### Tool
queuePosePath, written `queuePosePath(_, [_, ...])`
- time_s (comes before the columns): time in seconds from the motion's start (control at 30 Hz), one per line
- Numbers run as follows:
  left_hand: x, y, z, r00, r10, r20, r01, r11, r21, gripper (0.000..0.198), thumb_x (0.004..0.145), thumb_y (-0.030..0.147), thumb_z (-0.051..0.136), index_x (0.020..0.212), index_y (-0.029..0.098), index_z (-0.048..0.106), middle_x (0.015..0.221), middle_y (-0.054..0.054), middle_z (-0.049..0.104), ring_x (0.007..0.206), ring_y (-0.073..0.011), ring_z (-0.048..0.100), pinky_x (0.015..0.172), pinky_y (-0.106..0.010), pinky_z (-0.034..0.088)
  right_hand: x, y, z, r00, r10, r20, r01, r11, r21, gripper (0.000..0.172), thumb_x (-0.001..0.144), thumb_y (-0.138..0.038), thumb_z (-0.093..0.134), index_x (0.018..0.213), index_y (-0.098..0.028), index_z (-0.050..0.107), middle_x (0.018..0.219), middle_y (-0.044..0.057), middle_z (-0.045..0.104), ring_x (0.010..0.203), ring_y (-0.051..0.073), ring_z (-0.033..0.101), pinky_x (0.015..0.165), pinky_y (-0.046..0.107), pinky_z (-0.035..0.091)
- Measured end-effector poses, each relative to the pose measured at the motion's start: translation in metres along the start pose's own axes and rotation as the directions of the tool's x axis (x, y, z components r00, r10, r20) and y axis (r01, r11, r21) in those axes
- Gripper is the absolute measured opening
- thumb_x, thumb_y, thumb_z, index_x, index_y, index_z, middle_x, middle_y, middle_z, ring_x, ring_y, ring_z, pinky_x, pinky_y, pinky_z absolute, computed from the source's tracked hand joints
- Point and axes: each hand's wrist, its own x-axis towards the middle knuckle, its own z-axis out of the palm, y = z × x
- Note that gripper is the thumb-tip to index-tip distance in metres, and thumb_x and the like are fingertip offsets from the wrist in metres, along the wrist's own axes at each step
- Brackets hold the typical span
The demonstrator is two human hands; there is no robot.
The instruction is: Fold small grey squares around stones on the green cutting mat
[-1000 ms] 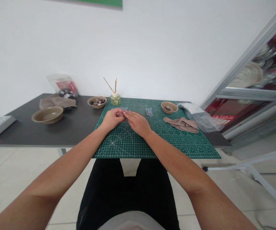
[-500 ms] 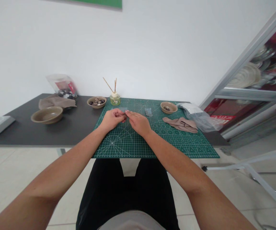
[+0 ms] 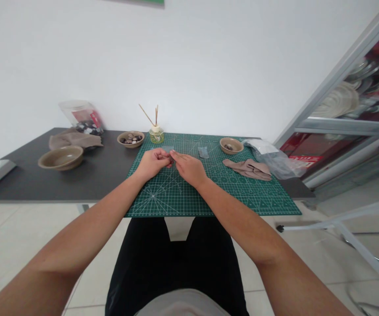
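Observation:
Over the green cutting mat (image 3: 183,193), my left hand (image 3: 152,163) and my right hand (image 3: 190,168) meet, fingertips together. Both are closed in a pinch on a small clear plastic bag (image 3: 167,148), part of which shows just beyond the fingers. What the bag holds, if anything, is hidden by my hands. Another small clear plastic bag (image 3: 204,152) lies flat on the mat, right of my right hand. Further right stands a small brown bowl (image 3: 231,151) with a few dark stones inside.
A crumpled brown cloth (image 3: 248,170) and a large plastic bag (image 3: 273,158) lie at the right. Leftward stand a reed diffuser (image 3: 156,134), a bowl of stones (image 3: 130,145), a larger bowl (image 3: 61,164), another cloth (image 3: 73,139) and a bag of stones (image 3: 89,127). A wall closes the back.
My fingertips have shifted slightly around the small bag, and less of it shows above them. The whole view has tilted a little; the other things stay in place.

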Motion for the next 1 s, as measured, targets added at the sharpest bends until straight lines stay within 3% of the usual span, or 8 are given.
queuePosePath(0.1, [-0.0005,0.0025,0.0014,1.0,-0.014,-0.011,0.013,0.999,-0.048,0.025,0.065,0.03,0.077,0.076,0.017,0.059,0.061,-0.001,0.07,0.058,-0.0149,0.066,0.062,-0.027,0.051,-0.0001,-0.001,-0.0016,0.998,0.055,0.008,-0.055,0.998,-0.015,0.048,0.097,-0.013,0.043,0.144,-0.017,0.052,0.144,0.006,0.057,0.127,0.019,0.061,0.106,0.034,0.05])
queuePosePath(0.33, [0.0008,-0.0056,-0.0018,0.997,0.077,-0.002,-0.076,0.988,0.132,0.014,0.064,0.018,0.07,0.071,0.017,0.058,0.059,0.002,0.067,0.054,-0.0114,0.061,0.055,-0.023,0.045,-0.0004,-0.0035,0.0012,1.0,-0.015,0.023,0.015,1.0,-0.025,0.047,0.1,-0.017,0.04,0.145,-0.02,0.05,0.148,0.003,0.053,0.129,0.017,0.058,0.107,0.032,0.049])
queuePosePath(0.53, [0.0014,-0.0051,0.0005,0.998,0.058,0.003,-0.058,0.998,0.015,0.022,0.067,0.027,0.074,0.074,0.019,0.055,0.06,0.001,0.068,0.058,-0.0142,0.064,0.059,-0.026,0.05,-0.0006,-0.0043,-0.0034,0.995,0.08,0.058,-0.076,0.994,-0.076,0.049,0.099,-0.015,0.038,0.147,-0.019,0.047,0.147,0.005,0.055,0.125,0.018,0.062,0.101,0.032,0.052])
queuePosePath(0.67, [0.0016,-0.0059,0.0009,0.997,0.066,0.028,-0.067,0.997,0.039,0.023,0.068,0.029,0.074,0.075,0.019,0.055,0.06,0.001,0.067,0.057,-0.0141,0.063,0.057,-0.026,0.049,-0.0008,-0.0065,-0.0062,0.989,0.121,0.081,-0.114,0.989,-0.092,0.049,0.099,-0.016,0.04,0.148,-0.021,0.047,0.146,0.004,0.056,0.12,0.019,0.064,0.098,0.033,0.054])
queuePosePath(0.87, [0.0008,-0.0035,-0.0005,0.995,0.091,0.036,-0.095,0.987,0.127,0.016,0.064,0.019,0.069,0.072,0.019,0.055,0.06,0.003,0.065,0.055,-0.0113,0.059,0.056,-0.023,0.045,-0.0007,-0.0068,-0.0068,0.994,0.053,0.099,-0.05,0.998,-0.025,0.05,0.099,-0.015,0.038,0.147,-0.024,0.047,0.149,0.0,0.051,0.123,0.018,0.062,0.103,0.034,0.052])
queuePosePath(1.0, [0.0001,-0.0013,-0.0001,0.996,0.089,0.028,-0.092,0.991,0.097,0.014,0.067,0.021,0.068,0.074,0.019,0.055,0.06,0.003,0.066,0.057,-0.0123,0.061,0.058,-0.024,0.046,0.0,-0.0057,-0.0064,0.997,0.035,0.074,-0.037,0.999,0.018,0.05,0.097,-0.013,0.039,0.146,-0.023,0.05,0.149,0.002,0.052,0.123,0.019,0.063,0.104,0.037,0.052])
